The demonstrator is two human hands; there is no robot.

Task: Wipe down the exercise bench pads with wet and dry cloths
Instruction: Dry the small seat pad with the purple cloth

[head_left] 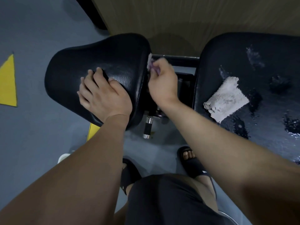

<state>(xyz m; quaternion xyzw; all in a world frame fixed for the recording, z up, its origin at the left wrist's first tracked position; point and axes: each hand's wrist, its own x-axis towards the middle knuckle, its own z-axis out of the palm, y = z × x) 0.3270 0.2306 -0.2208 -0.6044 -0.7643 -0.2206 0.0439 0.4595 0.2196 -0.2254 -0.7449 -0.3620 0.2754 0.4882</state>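
Wiping right edge of black padded vinyl seat pad (97, 65) with small lilac fleecy cloth (151, 64), bunched and pinched in fingertips of right hand (164, 85). Cloth pressed to pad's far right edge, beside black metal frame bar (178, 60) in gap between pads. Soft, light, limp; wet or dry not clear. Likely to drag a little on vinyl if damp. Best gripped bunched, as now, with a loose flap free for contact.

Second cloth, grey folded terry cloth (227, 98), lying loose on large black back pad (267, 54), near its left edge, well apart from both hands. Wet streaks and droplets around it, so probably slick there. Easy to take by a corner or by pinching the fold.

Left hand (103, 95) flat on near left part of seat pad, fingers straight and spread, holding nothing, apparently bracing. Right forearm reaching in from lower right, wrist bent, back of hand up, fingers curled round cloth. Both forearms bare. Chrome-and-black adjustment pin (148, 127) below seat pad's near right corner.
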